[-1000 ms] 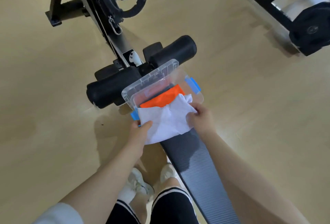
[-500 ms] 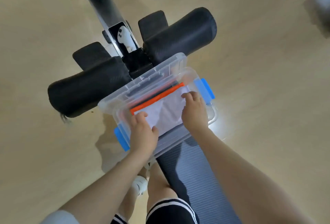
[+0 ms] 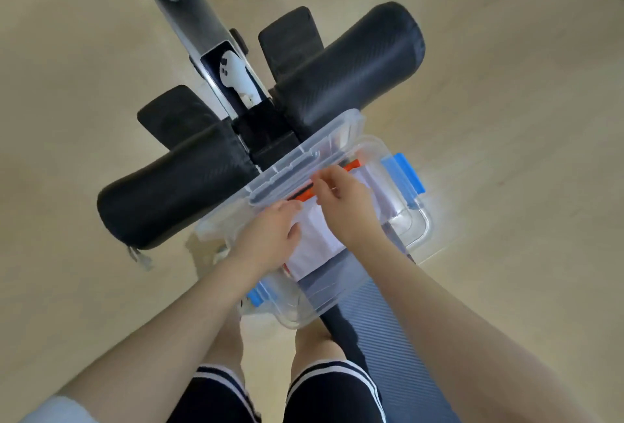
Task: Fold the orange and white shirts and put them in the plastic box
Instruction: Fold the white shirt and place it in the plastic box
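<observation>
White shirt (image 3: pixel 315 237) lies in the clear plastic box (image 3: pixel 420 237) over the orange shirt (image 3: pixel 353 165); left hand (image 3: pixel 270 242) presses it, grip open, while right hand (image 3: pixel 344 206) seemingly pinches the lid (image 3: pixel 304 156).

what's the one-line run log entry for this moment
stage: packing | folded white shirt on orange shirt in clear plastic box | left hand, right hand pressing white shirt | lid open

Box (image 3: pixel 418 240) on the desk (image 3: pixel 388 338), before the rollers (image 3: pixel 347 68). Shirts (image 3: pixel 317 237) inside, lid (image 3: pixel 304 156) behind. Left hand (image 3: pixel 270 240) and right hand (image 3: pixel 344 206) on the shirts.
</observation>
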Tool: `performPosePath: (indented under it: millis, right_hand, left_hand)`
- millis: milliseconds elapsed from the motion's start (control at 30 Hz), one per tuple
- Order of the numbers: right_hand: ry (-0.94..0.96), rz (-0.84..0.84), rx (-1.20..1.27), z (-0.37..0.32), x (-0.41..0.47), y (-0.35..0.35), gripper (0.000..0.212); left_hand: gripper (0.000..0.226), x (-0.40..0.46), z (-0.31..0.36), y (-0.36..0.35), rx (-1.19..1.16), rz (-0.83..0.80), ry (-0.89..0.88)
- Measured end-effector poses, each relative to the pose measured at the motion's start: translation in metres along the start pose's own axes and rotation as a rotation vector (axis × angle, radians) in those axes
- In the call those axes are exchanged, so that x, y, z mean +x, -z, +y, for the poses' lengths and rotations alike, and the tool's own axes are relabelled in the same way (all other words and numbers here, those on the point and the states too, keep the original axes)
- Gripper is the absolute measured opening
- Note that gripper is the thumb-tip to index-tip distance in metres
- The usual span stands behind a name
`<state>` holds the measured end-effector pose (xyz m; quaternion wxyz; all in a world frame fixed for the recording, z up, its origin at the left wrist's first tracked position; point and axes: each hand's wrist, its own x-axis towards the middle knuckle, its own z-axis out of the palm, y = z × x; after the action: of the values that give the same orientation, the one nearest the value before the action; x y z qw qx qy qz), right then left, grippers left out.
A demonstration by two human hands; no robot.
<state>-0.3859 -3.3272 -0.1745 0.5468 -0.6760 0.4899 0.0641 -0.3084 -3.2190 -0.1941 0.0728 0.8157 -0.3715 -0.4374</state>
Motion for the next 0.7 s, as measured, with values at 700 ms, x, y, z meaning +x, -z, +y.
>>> performPosePath:
  millis: [700]
  right_hand:
    - [-0.321, 0.491, 0.544, -0.097, -0.048, -0.083, 0.017]
  left_hand:
    - [0.024, -0.049, -0.037, 0.155, 0.03, -0.02, -0.472]
